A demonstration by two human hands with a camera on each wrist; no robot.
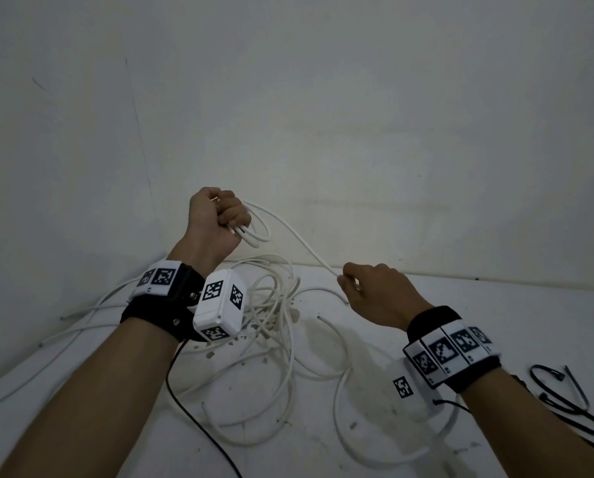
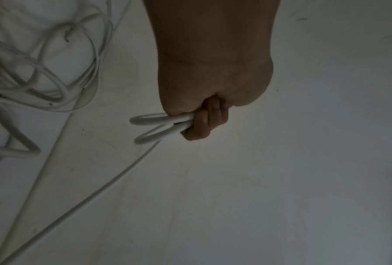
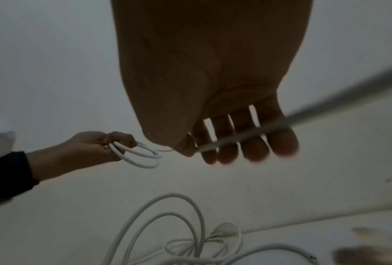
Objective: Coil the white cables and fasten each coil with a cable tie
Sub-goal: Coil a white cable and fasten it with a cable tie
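Head view had the left hand point(image 1: 216, 222) raised above the tangled pile of white cables point(image 1: 275, 315), fist clenched round a small coil point(image 1: 256, 229) of two or three loops that stuck out on the side toward the other hand. From that coil one white cable point(image 1: 306, 244) ran down, stretched fairly straight, to the right hand point(image 1: 375, 291), which hovered just beyond the pile's far-right edge. The right wrist view showed the cable point(image 3: 235, 138) lying across the curled fingers point(image 3: 256, 150) with the thumb closing on it at the near end, a loose pinch rather than a fist. The pile itself sprawled on the white surface point(image 1: 495, 322) between the two forearms. Right of the pile, past the right wrist, lay several black cable ties point(image 1: 565, 398), untouched.
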